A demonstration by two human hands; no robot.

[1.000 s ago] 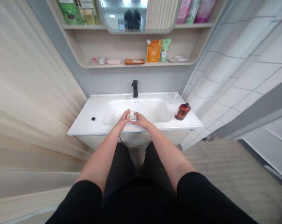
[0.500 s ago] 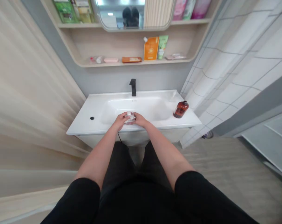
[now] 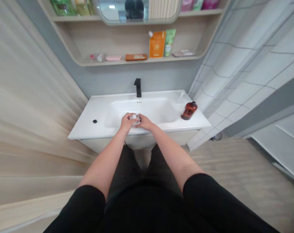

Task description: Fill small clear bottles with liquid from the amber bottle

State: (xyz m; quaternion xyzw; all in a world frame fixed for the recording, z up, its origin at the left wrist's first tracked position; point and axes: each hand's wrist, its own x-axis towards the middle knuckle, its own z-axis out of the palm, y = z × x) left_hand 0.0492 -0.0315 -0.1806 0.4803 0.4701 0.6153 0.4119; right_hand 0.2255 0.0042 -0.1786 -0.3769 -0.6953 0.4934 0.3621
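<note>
both hands, left hand (image 3: 126, 122) and right hand (image 3: 144, 123), pinch a small clear glass jar (image 3: 135, 119) between them, each grip closed on it, above the white sink (image 3: 161, 110) near its front edge.

Free room: white counter (image 3: 98, 129) bare at 9 o'clock of the basin (image 3: 152, 111), save a small black plug (image 3: 95, 121). Obstacles: black faucet (image 3: 137, 87) at 12 o'clock behind the basin; amber bottle (image 3: 189, 110) at 3 o'clock, lying tilted near the tiled wall (image 3: 234, 71); panelled wall (image 3: 28, 97) closing the 9 o'clock side; shelf (image 3: 137, 60) overhead.
</note>
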